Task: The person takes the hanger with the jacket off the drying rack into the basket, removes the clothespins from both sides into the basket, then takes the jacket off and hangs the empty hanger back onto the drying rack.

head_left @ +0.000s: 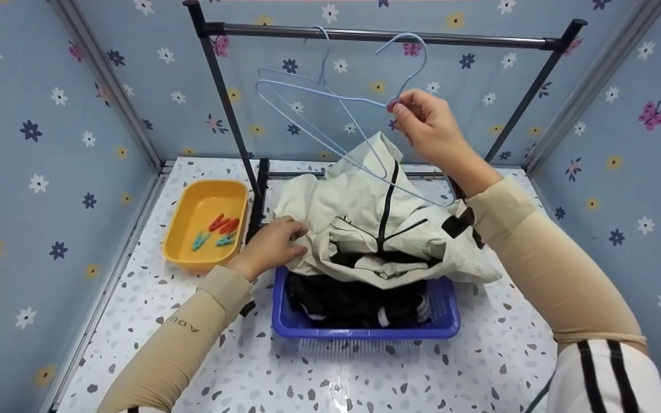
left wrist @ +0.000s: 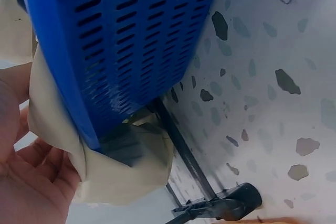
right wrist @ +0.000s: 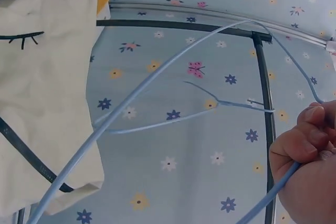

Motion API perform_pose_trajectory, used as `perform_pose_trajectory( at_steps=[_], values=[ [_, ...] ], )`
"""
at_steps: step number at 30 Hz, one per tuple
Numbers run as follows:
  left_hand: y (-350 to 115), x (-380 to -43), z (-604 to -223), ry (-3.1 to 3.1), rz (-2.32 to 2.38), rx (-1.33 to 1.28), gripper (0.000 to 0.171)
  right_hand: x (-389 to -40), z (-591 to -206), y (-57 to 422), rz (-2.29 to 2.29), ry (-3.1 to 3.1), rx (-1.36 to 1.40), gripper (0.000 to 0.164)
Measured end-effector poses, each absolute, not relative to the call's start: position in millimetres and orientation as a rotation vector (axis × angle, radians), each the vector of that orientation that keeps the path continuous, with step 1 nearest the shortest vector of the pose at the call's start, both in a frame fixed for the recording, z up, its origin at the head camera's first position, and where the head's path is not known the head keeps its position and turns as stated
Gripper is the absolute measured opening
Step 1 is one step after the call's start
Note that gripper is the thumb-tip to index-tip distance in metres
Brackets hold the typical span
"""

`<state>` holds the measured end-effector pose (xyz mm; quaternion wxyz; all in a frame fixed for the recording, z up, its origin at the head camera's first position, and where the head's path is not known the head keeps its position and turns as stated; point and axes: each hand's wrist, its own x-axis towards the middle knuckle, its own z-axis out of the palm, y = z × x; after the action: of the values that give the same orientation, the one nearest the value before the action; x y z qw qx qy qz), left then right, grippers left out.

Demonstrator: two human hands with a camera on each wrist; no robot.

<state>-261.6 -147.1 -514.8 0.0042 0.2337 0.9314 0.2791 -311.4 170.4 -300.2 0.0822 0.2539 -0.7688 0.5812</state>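
Note:
My right hand [head_left: 425, 123] pinches a light-blue wire clothes hanger [head_left: 319, 90] just below its hook, holding it tilted above a pale cream jacket [head_left: 359, 166]. In the right wrist view, the hanger's wire [right wrist: 136, 93] crosses in front of that hand's camera. My left hand [head_left: 276, 244] is at the jacket's left edge, thumb and fingers apart. Close up in the left wrist view, the left hand's fingers [left wrist: 50, 169] touch a fold of the jacket cloth [left wrist: 121, 179]. The jacket, with a black zip, lies heaped over a blue basket [head_left: 365, 332].
A second blue hanger [head_left: 325, 60] hangs on the black rack's rail [head_left: 468, 39]. Left of the basket, a yellow tray [head_left: 193, 218] holds several red and green clothespins [head_left: 199, 241]. Dark clothes [head_left: 353, 301] lie in the basket. Patterned walls enclose three sides.

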Motion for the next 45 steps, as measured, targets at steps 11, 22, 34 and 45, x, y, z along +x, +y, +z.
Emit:
perform_pose_trajectory(
  at_steps=[11, 22, 34, 45],
  values=[
    [-157.7, -258.6, -511.1, 3.047, 0.683, 0.765, 0.044, -323.5, -291.8, 212.9, 1.614, -2.351, 0.592, 0.016],
    [-157.5, -260.4, -512.8, 3.01, 0.813, 0.771, 0.024, -321.8, -283.6, 260.8, 1.496, -2.367, 0.436, 0.02],
    [-158.3, -257.5, -515.1, 3.006, 0.832, 0.695, 0.021, -339.4, -291.8, 288.3, 1.405, -2.409, 0.3, 0.02],
    [-156.9, -256.5, -517.7, 3.048, 0.821, 0.711, 0.023, -372.8, -287.5, 282.6, 1.346, -2.471, 0.229, 0.02]
  ],
)
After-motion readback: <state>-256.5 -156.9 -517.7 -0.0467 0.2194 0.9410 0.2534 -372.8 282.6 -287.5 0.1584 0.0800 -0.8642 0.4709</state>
